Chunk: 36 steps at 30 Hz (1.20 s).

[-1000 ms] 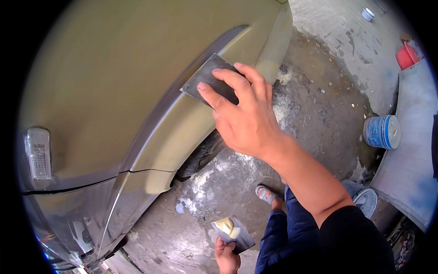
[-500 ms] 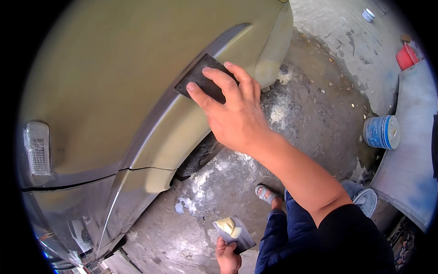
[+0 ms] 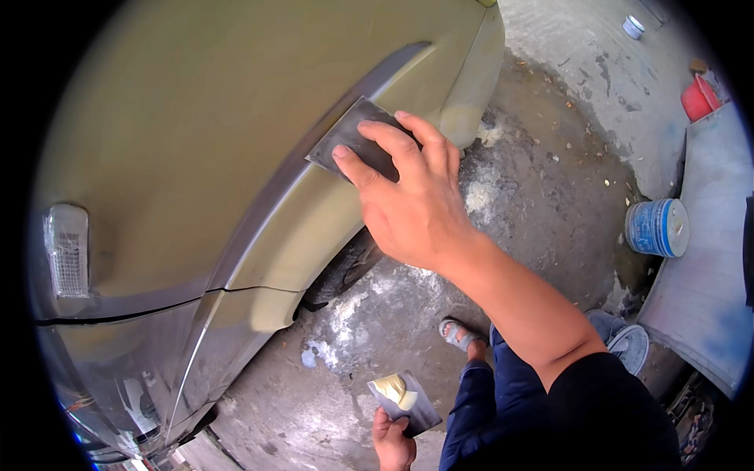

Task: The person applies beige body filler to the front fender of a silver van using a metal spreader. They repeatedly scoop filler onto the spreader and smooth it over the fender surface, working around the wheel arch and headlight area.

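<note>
My right hand (image 3: pixel 412 192) grips a dark square flexible spreader (image 3: pixel 349 125), fingertips spread over its face, and holds it on the curved grey-edged strip (image 3: pixel 263 220) of a vehicle's olive body panel (image 3: pixel 181 133). The spreader hides the stretch of strip beneath it. Below the wheel opening, near the lower edge of the view, my left hand (image 3: pixel 393 443) holds a grey flat plate (image 3: pixel 424 408) by its near end, thumb on top. A lump of cream-coloured paste (image 3: pixel 393 388) lies on the plate. A clear lamp (image 3: pixel 67 251) is set in the panel at the left.
Stained concrete floor (image 3: pixel 550 220) runs along the vehicle. At the right stand a blue-and-white bucket (image 3: pixel 656 228), a red container (image 3: pixel 699 98), a small white can (image 3: pixel 633 26), a pale leaning panel (image 3: pixel 703 282) and a pail (image 3: pixel 628 349). My sandalled foot (image 3: pixel 459 334) is below the right arm.
My right hand with the spreader shifted left along the panel, then back slightly right and down. The left hand and its plate have barely moved.
</note>
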Motion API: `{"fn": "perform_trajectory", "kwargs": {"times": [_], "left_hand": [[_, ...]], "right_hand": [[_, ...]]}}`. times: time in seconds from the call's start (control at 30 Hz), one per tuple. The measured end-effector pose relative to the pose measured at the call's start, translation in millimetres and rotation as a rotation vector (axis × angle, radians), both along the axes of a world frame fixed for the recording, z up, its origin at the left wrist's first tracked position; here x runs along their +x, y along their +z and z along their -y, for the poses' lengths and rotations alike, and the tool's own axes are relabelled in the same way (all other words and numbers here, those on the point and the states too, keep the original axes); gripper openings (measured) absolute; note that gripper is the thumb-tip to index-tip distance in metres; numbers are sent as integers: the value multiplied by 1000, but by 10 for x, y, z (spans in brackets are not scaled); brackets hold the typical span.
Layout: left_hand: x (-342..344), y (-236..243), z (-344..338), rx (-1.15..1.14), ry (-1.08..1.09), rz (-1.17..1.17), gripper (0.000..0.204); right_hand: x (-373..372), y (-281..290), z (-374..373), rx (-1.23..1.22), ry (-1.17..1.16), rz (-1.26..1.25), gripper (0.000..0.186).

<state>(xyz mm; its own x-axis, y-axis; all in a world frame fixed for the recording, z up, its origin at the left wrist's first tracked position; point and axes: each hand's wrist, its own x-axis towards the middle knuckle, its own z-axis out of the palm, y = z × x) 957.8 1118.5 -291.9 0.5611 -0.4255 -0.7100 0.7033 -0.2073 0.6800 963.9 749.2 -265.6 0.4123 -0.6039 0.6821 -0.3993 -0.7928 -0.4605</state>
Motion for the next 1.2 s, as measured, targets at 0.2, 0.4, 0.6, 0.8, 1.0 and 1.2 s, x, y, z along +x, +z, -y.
{"fn": "perform_trajectory", "kwargs": {"times": [0.2, 0.4, 0.6, 0.8, 1.0, 1.2], "left_hand": [[-16, 14, 15, -13, 3, -12, 52], [-21, 26, 22, -13, -9, -18, 52], [-50, 79, 53, -20, 0, -31, 52], [-64, 84, 17, -57, -5, -22, 52], [-78, 53, -4, -13, -8, -5, 52], [-87, 96, 62, -31, -24, -19, 53]], "right_hand": [[95, -58, 21, -27, -22, -25, 46], [0, 41, -31, 24, -3, -99, 43], [-96, 333, -56, 80, 14, -230, 44], [-130, 404, -100, 62, 3, -162, 44], [-66, 282, -65, 41, -6, -180, 46], [-166, 456, -94, 133, 13, -315, 47]]}}
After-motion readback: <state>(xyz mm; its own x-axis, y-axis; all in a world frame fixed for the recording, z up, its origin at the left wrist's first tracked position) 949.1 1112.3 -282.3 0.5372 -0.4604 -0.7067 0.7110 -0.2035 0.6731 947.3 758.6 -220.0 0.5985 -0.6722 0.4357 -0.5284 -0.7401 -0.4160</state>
